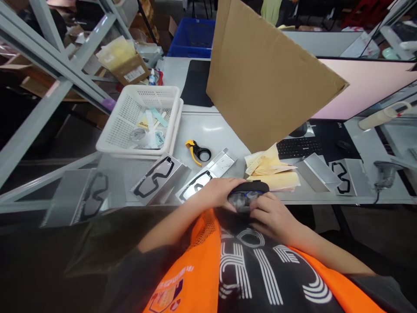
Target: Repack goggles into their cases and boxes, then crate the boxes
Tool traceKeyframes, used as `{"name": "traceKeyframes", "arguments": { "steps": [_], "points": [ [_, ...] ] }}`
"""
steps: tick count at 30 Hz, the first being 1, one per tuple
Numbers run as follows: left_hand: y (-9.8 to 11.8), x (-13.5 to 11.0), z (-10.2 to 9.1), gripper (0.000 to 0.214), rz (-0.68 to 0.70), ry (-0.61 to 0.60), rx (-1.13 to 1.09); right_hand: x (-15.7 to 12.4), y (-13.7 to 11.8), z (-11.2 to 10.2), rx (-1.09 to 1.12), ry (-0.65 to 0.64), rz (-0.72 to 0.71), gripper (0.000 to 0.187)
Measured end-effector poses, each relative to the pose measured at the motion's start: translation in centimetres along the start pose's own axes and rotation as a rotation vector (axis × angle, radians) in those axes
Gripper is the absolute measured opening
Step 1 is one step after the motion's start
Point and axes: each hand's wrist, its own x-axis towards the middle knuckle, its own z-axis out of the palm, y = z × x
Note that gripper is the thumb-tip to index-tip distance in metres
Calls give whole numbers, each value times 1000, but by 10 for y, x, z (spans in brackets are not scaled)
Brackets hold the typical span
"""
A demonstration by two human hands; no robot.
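Observation:
Close to my body, at the table's front edge, I hold a dark glasses case point(249, 187) with something clear and blue-edged showing in it. Around its left end is my left hand point(221, 191), thumb below and fingers over the top. The bent fingers of my right hand point(272, 213) press on its right side; their tips are partly hidden. Just left of my hands lies a silver box point(200, 180) printed with black glasses. Another such box point(156, 178) stands farther left. Folded yellowish paper sheets point(273, 174) lie just beyond the case.
A large cardboard sheet point(267, 74) stands behind the papers. White baskets point(114, 117) hold small packets and strips. A yellow-and-black rotary cutter point(198, 152) lies mid-table. More silver boxes point(321, 171), a keyboard point(299, 148) and a monitor point(368, 87) are at the right. Metal framing point(48, 98) borders the left.

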Motion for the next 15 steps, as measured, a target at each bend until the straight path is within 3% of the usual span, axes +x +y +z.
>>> {"name": "traceKeyframes", "arguments": {
  "steps": [2,7,9,12,15],
  "points": [
    [-3,1,1,94,-2,14,-27,-8,1,-6,-88,27,64,10],
    [-5,1,0,100,46,-41,-68,-35,12,-16,-129,-50,311,25],
    [-4,2,-3,95,89,-65,-121,-41,16,-16,-124,-11,383,27],
    [-3,3,-9,81,156,-90,-236,-38,21,-15,-27,101,317,25],
    [-4,2,-12,69,167,-100,-322,-25,25,-17,159,105,153,22]
  ]
}}
